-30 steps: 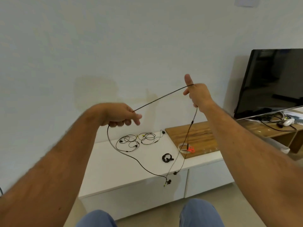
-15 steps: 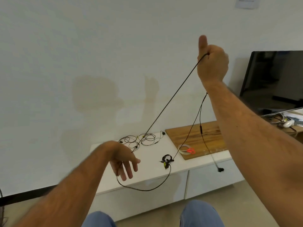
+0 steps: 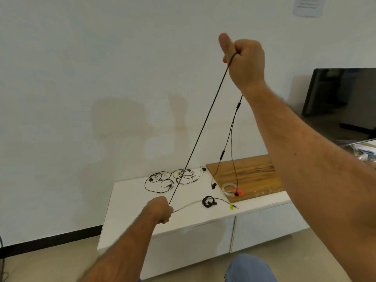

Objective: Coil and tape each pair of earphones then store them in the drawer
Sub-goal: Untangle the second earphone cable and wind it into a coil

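A black earphone cable [image 3: 203, 127] runs taut between my two hands. My right hand [image 3: 245, 60] grips it high up against the wall, thumb raised. My left hand [image 3: 160, 209] grips the lower part just above the white cabinet [image 3: 130, 202]. The two earbud strands hang from my right hand down over the wooden board [image 3: 252, 174]. The plug end with a yellow tag [image 3: 231, 207] trails right of my left hand. A coiled pair [image 3: 208, 201] lies on the cabinet. Loose tangled earphones [image 3: 171, 179] lie at the back. A tape roll [image 3: 227, 188] sits on the board.
An orange tool [image 3: 239, 191] lies beside the tape roll. The cabinet has two drawer fronts [image 3: 262, 228], both closed. A dark TV screen [image 3: 341, 98] stands at the right. My blue-clad knee [image 3: 250, 269] shows at the bottom.
My right hand stayed high with the cable while my left hand closed on it and pulled it taut. The slack loop below my left hand is gone; the plug end now trails to the right.
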`<act>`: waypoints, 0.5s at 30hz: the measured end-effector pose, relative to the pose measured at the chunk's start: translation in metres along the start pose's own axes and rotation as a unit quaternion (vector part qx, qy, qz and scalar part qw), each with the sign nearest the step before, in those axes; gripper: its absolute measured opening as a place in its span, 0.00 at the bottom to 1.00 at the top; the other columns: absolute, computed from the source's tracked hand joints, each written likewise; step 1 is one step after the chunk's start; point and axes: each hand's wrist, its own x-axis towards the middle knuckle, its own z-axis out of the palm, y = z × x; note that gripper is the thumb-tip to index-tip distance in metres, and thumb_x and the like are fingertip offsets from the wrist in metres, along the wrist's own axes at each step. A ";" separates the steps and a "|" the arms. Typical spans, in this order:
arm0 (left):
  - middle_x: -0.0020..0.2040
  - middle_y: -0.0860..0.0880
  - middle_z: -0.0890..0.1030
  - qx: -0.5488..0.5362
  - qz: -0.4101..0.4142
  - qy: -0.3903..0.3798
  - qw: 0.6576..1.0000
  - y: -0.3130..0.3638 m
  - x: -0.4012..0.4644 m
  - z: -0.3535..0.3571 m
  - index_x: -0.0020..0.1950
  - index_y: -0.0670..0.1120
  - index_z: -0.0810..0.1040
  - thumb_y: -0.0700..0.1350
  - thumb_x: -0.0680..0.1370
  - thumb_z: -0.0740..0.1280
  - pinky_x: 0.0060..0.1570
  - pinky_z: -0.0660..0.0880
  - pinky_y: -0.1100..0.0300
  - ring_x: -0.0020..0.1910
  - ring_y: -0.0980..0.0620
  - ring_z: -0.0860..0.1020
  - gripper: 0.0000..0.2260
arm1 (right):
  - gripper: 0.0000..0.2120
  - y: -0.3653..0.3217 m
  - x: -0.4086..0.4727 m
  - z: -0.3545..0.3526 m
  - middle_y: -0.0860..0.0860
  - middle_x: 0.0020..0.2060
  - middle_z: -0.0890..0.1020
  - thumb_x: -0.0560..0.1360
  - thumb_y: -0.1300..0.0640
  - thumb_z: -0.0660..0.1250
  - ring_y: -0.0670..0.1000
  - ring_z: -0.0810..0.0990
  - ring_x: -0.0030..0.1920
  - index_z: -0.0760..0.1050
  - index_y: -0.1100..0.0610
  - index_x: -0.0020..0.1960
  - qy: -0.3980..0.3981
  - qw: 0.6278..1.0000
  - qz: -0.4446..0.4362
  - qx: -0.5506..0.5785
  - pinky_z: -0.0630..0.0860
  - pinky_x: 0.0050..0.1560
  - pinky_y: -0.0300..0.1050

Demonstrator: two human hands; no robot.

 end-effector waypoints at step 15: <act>0.34 0.41 0.80 -0.181 0.080 0.154 0.968 0.026 0.003 -0.030 0.38 0.40 0.73 0.38 0.78 0.59 0.27 0.76 0.61 0.25 0.49 0.77 0.10 | 0.14 0.001 -0.024 0.012 0.48 0.30 0.73 0.71 0.48 0.74 0.51 0.73 0.34 0.77 0.58 0.39 -0.298 0.941 0.029 -0.160 0.71 0.33 0.40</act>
